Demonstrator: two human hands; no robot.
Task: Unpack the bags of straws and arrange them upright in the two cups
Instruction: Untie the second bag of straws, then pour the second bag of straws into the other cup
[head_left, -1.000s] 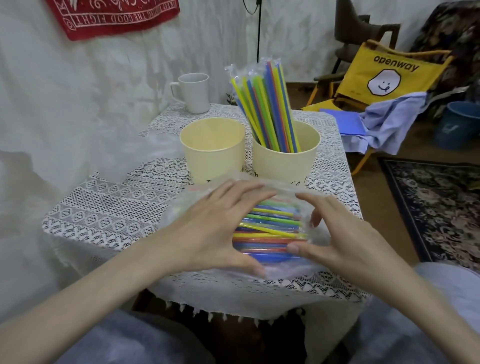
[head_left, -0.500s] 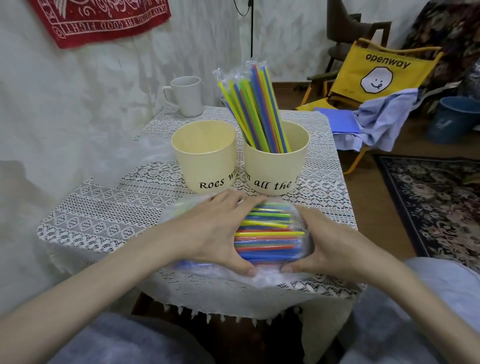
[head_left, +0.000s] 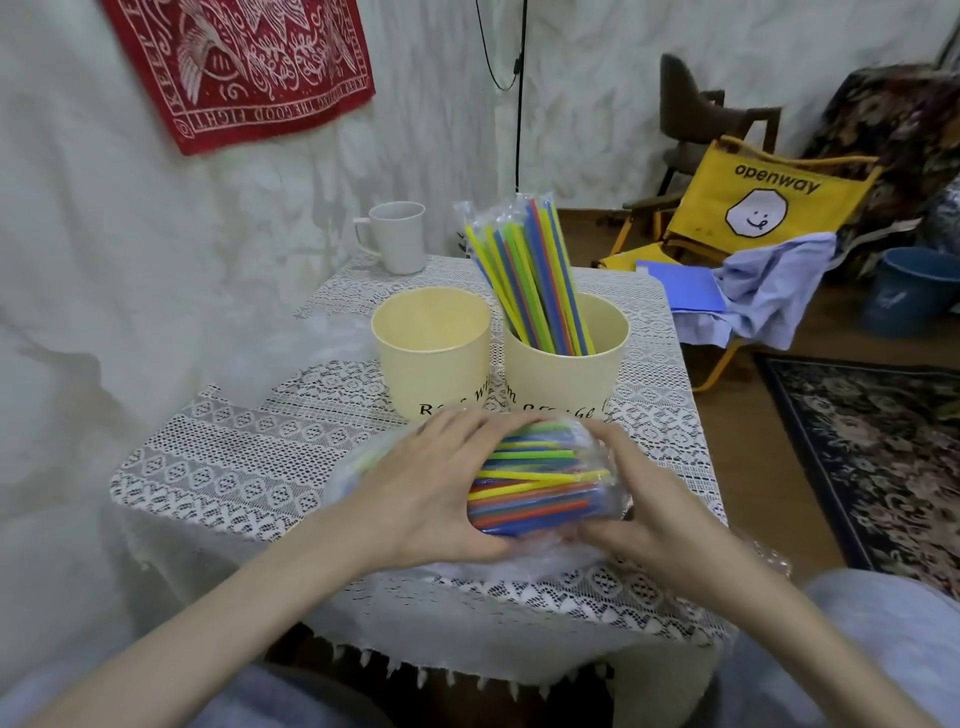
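Bag of straws (head_left: 540, 483): a clear plastic bag packed with straws in green, yellow, orange and blue, lying on its side at the near part of the table (head_left: 218, 467), just in front of the two cups. The straws run left to right, between the two hands.
Left hand (head_left: 431, 493): laid over the left part of the bag, fingers reaching across the top toward the cups and the thumb curled under the near edge, so the hand grips the bundle.
Right hand (head_left: 639, 514): cupped round the bag's right end, fingers curved over the far side and the thumb at the near side, gripping the plastic where the straw ends show.
Relation of hands and bag: the bag is held from both ends, its middle stretch of straws open to view between the hands; whether it rests on the cloth or is raised off it cannot be told.
Left cup (head_left: 431, 353): pale yellow, upright, nothing visible inside, with black lettering low on its wall, partly hidden by the left hand.
Right cup (head_left: 566, 364): same pale yellow, touching or just beside the left cup, holding a second bundle of straws (head_left: 530, 275).
Second bundle: stands tilted toward the left, still wrapped in clear plastic at its top.
White mug (head_left: 397, 236): at the far left corner of the table, well apart from the cups.
Table cover: white lace cloth.
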